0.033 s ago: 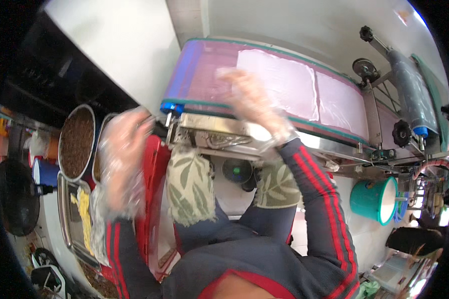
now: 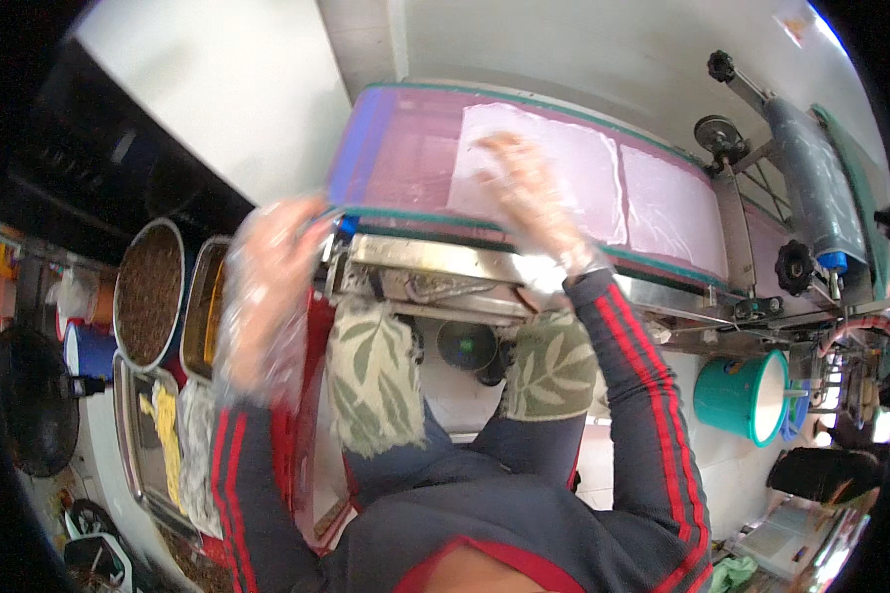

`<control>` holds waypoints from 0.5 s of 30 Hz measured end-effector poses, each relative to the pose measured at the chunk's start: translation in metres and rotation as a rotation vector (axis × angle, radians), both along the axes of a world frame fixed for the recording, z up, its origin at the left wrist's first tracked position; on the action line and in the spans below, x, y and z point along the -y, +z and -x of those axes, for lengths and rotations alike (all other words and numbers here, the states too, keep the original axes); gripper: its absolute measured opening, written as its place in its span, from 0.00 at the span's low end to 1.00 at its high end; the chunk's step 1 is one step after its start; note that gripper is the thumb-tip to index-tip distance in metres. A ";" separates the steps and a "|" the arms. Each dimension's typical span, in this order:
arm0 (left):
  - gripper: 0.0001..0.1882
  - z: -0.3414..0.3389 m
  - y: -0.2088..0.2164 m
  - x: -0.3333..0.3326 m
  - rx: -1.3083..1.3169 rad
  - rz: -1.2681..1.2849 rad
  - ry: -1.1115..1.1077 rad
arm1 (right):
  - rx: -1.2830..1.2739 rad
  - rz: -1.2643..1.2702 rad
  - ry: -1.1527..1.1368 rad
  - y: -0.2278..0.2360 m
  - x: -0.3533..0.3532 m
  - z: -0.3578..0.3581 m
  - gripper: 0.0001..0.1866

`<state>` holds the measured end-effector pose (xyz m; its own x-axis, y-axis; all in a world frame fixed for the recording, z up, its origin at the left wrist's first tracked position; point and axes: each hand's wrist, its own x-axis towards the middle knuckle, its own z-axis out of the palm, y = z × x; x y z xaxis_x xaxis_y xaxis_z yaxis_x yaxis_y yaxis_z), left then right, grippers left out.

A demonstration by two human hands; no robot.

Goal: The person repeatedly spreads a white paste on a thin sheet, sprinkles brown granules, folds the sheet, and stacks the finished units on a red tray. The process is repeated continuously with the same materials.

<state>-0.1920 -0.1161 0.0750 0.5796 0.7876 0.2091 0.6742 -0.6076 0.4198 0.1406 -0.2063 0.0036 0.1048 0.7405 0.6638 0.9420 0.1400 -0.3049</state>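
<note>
Item: right hand (image 2: 534, 203), in a clear plastic glove. Change: my fingers, a moment ago over bare belt at the sheet's left edge, are now over the sheet itself. They look apart and loosely curled, though blurred; I see nothing between them. Whether they touch the surface, I cannot tell.

Item: left hand (image 2: 272, 247), likewise gloved. Change: farther forward, now just beside the belt's near left corner, by a blue roller end (image 2: 346, 225). My fingers are bent; the blur hides whether they close on anything.

Bearing on the work, as I judge it: attention lies on the sheet's left portion, whose left edge now shows clear of my right hand.

Item: thin, translucent-white, roughly four-sided sheet (image 2: 588, 178). Place: flat on the mauve belt with green borders (image 2: 420, 148), right of its blue-violet band. Condition: smooth, moist-looking, edges slightly uneven; no tear that I can make out.

Item: second white sheet (image 2: 672, 203), adjoining on the right past a bright ridged seam. Condition: flat, faintly streaked.
</note>
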 end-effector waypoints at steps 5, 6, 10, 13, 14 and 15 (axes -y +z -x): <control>0.25 -0.190 -0.068 -0.096 0.287 0.333 -0.190 | 0.040 0.301 -0.464 -0.024 0.018 -0.159 0.31; 0.25 -0.216 -0.077 -0.110 0.205 0.134 -0.180 | 0.017 0.341 -0.529 -0.027 0.014 -0.172 0.31; 0.28 -0.289 -0.103 -0.133 -0.069 -0.200 -0.221 | -0.093 0.489 -0.612 -0.030 -0.004 -0.189 0.36; 0.23 -0.322 -0.112 -0.136 -0.154 -0.123 -0.506 | -0.290 0.644 -0.602 -0.032 -0.011 -0.193 0.25; 0.21 -0.327 -0.113 -0.136 -0.197 -0.029 -0.469 | -0.292 0.722 -0.617 -0.034 -0.013 -0.194 0.23; 0.20 -0.329 -0.113 -0.134 -0.222 0.058 -0.437 | -0.323 0.750 -0.608 -0.036 -0.014 -0.194 0.21</control>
<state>0.1371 0.0180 -0.0376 0.8841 0.4673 0.0057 0.4384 -0.8335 0.3364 0.3347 -0.1922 -0.0321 0.6940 0.7159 -0.0761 0.6472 -0.6667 -0.3697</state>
